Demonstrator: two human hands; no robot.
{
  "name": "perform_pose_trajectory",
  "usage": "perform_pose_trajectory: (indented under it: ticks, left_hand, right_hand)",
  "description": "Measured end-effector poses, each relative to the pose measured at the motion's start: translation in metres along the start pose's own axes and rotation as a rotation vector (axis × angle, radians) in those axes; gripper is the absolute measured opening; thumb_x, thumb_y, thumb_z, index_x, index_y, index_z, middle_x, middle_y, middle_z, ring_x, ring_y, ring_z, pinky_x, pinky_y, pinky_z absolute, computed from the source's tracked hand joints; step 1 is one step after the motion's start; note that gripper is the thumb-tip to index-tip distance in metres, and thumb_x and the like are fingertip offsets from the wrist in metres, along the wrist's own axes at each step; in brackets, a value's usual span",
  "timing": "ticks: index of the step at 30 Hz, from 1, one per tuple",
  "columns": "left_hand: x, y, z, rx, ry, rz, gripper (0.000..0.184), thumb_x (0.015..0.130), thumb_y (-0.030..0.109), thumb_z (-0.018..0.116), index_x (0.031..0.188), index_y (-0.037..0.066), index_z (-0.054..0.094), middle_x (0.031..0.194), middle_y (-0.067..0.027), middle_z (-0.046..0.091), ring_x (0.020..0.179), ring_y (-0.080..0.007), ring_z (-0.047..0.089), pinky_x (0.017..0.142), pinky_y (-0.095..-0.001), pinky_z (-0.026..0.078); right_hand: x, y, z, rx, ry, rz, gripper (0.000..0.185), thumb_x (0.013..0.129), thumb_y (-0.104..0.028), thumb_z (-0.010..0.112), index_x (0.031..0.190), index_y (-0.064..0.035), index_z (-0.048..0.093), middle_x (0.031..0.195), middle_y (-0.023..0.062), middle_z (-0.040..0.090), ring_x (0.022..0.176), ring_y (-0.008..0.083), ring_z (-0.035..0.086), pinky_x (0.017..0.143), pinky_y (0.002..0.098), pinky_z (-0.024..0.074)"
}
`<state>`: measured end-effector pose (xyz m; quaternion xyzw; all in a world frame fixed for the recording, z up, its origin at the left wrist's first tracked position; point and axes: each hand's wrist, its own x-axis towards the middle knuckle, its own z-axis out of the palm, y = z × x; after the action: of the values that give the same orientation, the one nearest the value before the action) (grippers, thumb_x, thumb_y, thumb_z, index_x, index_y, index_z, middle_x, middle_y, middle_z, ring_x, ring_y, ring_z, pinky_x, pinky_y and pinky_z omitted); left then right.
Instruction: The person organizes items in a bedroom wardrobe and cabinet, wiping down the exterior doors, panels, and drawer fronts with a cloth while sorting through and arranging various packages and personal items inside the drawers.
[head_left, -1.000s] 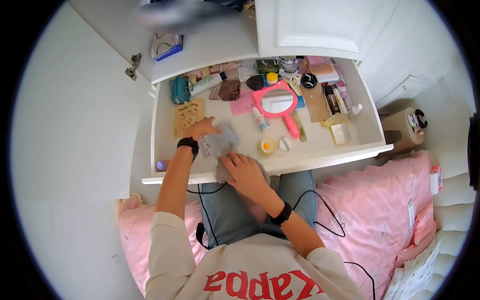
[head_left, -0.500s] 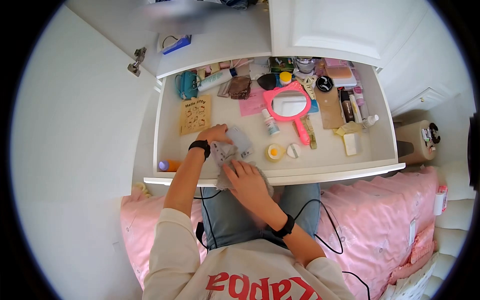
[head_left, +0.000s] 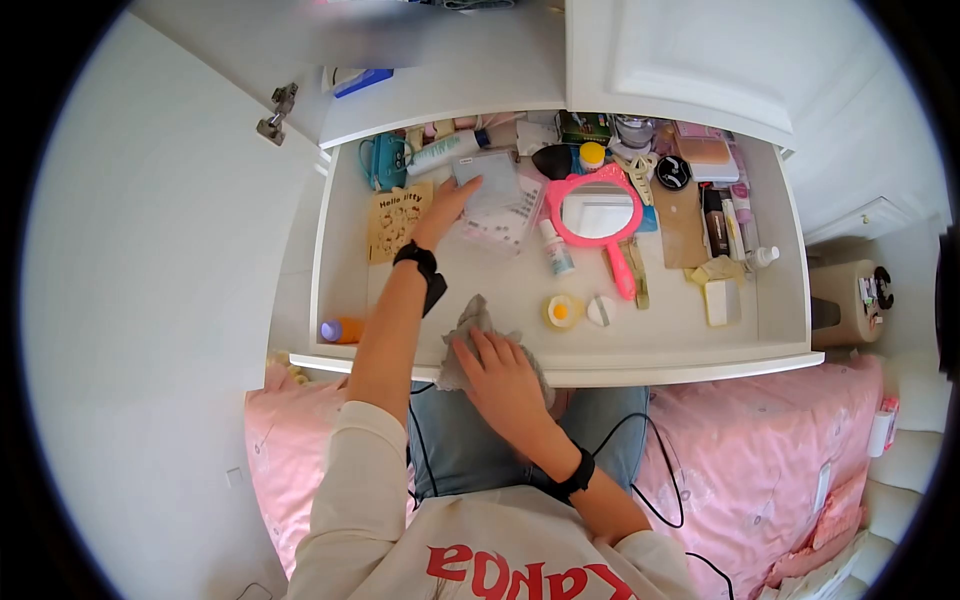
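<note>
My left hand [head_left: 449, 207] reaches into the open drawer, fingers closed on the edge of a flat, pale translucent packet [head_left: 487, 180]. Beneath it lies a clear plastic sleeve with dark print [head_left: 512, 218]. My right hand [head_left: 500, 382] grips a crumpled grey cloth [head_left: 462, 345] at the drawer's front edge. Left of my left hand is a yellow Hello Kitty card [head_left: 396, 222]. A pink hand mirror [head_left: 622, 270] lies to the right, with a small white bottle [head_left: 557, 250] beside its handle.
The white drawer [head_left: 690, 370] also holds a teal pouch [head_left: 383, 160], a white tube [head_left: 440, 152], an orange bottle [head_left: 345, 330], a round egg-like item [head_left: 562, 311], a white puff [head_left: 601, 310] and several cosmetics at the right. An open cabinet door [head_left: 170, 250] stands at left.
My left hand has moved away from the cloth toward the drawer's back, carrying the pale packet onto the other items. My right hand stays on the cloth at the front edge.
</note>
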<state>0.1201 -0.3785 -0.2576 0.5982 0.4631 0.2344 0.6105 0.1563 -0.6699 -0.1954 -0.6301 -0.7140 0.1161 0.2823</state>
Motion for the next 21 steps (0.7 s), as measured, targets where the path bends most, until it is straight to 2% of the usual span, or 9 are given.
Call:
perform_pose_trajectory:
  ticks: [2, 5, 8, 11, 14, 17, 18, 21]
  left_hand:
    - [0.033, -0.035, 0.006, -0.217, 0.038, 0.049, 0.048, 0.082, 0.036, 0.058, 0.113, 0.0, 0.051, 0.098, -0.0099, 0.06, 0.085, -0.0148, 0.056, 0.07, -0.0267, 0.045]
    - [0.042, -0.033, 0.014, 0.03, 0.144, -0.092, 0.047, 0.082, 0.036, 0.057, 0.107, -0.003, 0.053, 0.095, -0.012, 0.06, 0.08, -0.0188, 0.057, 0.065, -0.0314, 0.046]
    - [0.033, -0.018, 0.02, 0.313, 0.195, -0.015, 0.047, 0.08, 0.035, 0.057, 0.103, -0.005, 0.053, 0.091, -0.013, 0.06, 0.079, -0.024, 0.058, 0.064, -0.0346, 0.046]
    - [0.044, -0.013, 0.005, 0.651, 0.289, 0.052, 0.047, 0.08, 0.035, 0.057, 0.102, -0.007, 0.053, 0.087, -0.0125, 0.06, 0.081, -0.0264, 0.058, 0.069, -0.0349, 0.045]
    - [0.052, -0.001, -0.011, 0.309, 0.293, 0.009, 0.051, 0.081, 0.037, 0.056, 0.106, -0.007, 0.051, 0.097, -0.0153, 0.058, 0.088, -0.0265, 0.057, 0.074, -0.0376, 0.046]
    - [0.039, 0.028, -0.004, -0.264, 0.154, -0.075, 0.049, 0.084, 0.035, 0.054, 0.112, -0.005, 0.047, 0.109, -0.0179, 0.051, 0.094, -0.0267, 0.054, 0.076, -0.0402, 0.049]
    - [0.031, 0.038, -0.001, -0.422, 0.073, -0.089, 0.044, 0.086, 0.029, 0.053, 0.117, -0.001, 0.042, 0.114, -0.0181, 0.045, 0.098, -0.0299, 0.052, 0.079, -0.0401, 0.051]
    - [0.044, 0.022, 0.004, -0.609, 0.107, -0.258, 0.038, 0.086, 0.019, 0.054, 0.116, -0.002, 0.041, 0.11, -0.0178, 0.044, 0.099, -0.0327, 0.051, 0.082, -0.036, 0.051]
  right_hand:
    - [0.001, -0.002, -0.002, 0.02, -0.008, 0.03, 0.044, 0.076, -0.011, 0.049, 0.119, -0.004, 0.046, 0.119, 0.0186, 0.05, 0.109, 0.0298, 0.047, 0.096, 0.0408, 0.0357]
    - [0.002, -0.002, -0.003, 0.03, -0.02, 0.032, 0.044, 0.076, -0.011, 0.05, 0.12, -0.004, 0.046, 0.119, 0.0184, 0.049, 0.109, 0.0293, 0.047, 0.096, 0.0406, 0.0352]
    - [0.003, -0.001, -0.006, 0.027, -0.041, 0.028, 0.044, 0.076, -0.012, 0.05, 0.12, -0.004, 0.046, 0.119, 0.018, 0.049, 0.109, 0.029, 0.047, 0.096, 0.0406, 0.0352]
    - [0.005, 0.0, -0.008, 0.021, -0.056, 0.026, 0.044, 0.076, -0.013, 0.05, 0.119, -0.0042, 0.046, 0.119, 0.0177, 0.049, 0.109, 0.0286, 0.047, 0.096, 0.0403, 0.0351]
    - [0.006, -0.001, -0.007, 0.025, -0.059, 0.028, 0.043, 0.076, -0.013, 0.049, 0.119, -0.0042, 0.047, 0.119, 0.0174, 0.049, 0.108, 0.0285, 0.047, 0.096, 0.0398, 0.0353]
    - [0.008, -0.002, -0.01, 0.041, -0.069, 0.053, 0.043, 0.076, -0.013, 0.049, 0.118, -0.0045, 0.047, 0.119, 0.017, 0.049, 0.106, 0.0286, 0.047, 0.096, 0.0395, 0.0354]
    - [0.009, -0.003, -0.011, 0.042, -0.072, 0.059, 0.043, 0.076, -0.013, 0.049, 0.118, -0.0046, 0.047, 0.119, 0.017, 0.048, 0.106, 0.0287, 0.047, 0.096, 0.0395, 0.0355]
    - [0.008, -0.004, -0.01, 0.031, -0.072, 0.072, 0.043, 0.076, -0.013, 0.05, 0.118, -0.0049, 0.047, 0.119, 0.0169, 0.048, 0.106, 0.0287, 0.047, 0.095, 0.0398, 0.0356]
